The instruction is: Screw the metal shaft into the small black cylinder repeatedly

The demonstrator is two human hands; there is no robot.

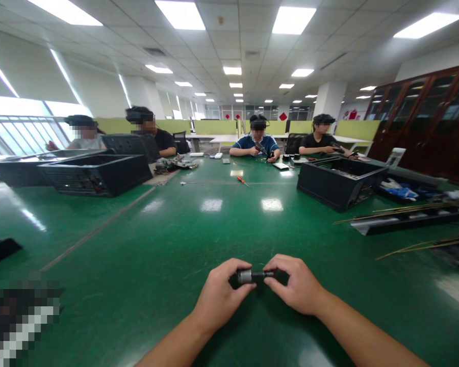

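Observation:
Between my two hands is a small cylindrical part [246, 277], silvery grey toward the left with a thinner black section [258, 276] on the right. My left hand [222, 290] pinches the grey end between thumb and fingers. At the black end, the thumb and fingertips of my right hand [296, 285] close on the tip. The part lies sideways, just above or on the green table [168, 244]; which of the two I cannot tell. Its exact kind is not clear.
An orange screwdriver [241, 180] lies farther off. Black computer cases stand left [99, 176] and right [338, 183]. A long metal strip [405, 219] with thin yellowish rods is at the right. Several people sit across the table, one handling a dark object [260, 148].

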